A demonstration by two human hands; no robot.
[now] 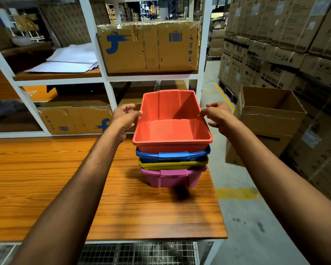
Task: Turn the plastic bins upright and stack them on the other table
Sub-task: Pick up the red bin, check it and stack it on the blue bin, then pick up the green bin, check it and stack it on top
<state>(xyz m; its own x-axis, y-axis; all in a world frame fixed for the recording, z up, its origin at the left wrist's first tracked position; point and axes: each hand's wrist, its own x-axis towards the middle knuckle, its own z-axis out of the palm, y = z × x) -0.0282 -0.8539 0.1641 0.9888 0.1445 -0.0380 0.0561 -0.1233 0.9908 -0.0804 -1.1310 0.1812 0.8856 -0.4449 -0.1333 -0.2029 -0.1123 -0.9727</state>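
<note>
- A red bin is seen upright at the top of a stack, with its open side up.
- Under it a blue bin, a yellow bin and a pink bin are nested, and the pink one is at the bottom.
- The stack is set on the wooden bench, toward the 3 o'clock edge.
- The left hand is placed at 9 o'clock of the red bin. Its grip is pinched on the rim, with the thumb on top.
- The right hand is placed at 3 o'clock of the red bin. Its grip is pinched on the rim by the thumb and first finger, and the other fingers are loose.
- A white shelf with cardboard boxes is seen at 12 o'clock, and an open box is seen on the floor at 3 o'clock.
- The step in hand is judged to be the setting of the red bin into the blue one. It looks almost down, but a full fit cannot be told.
- Next, a soft press down may be needed, and then both grips are to be let go.
- The hands should be pulled out to 9 and 3 o'clock with care, as the stack could be pushed off the near edge.
- No other bins are seen, so it cannot be told if more are left.
</note>
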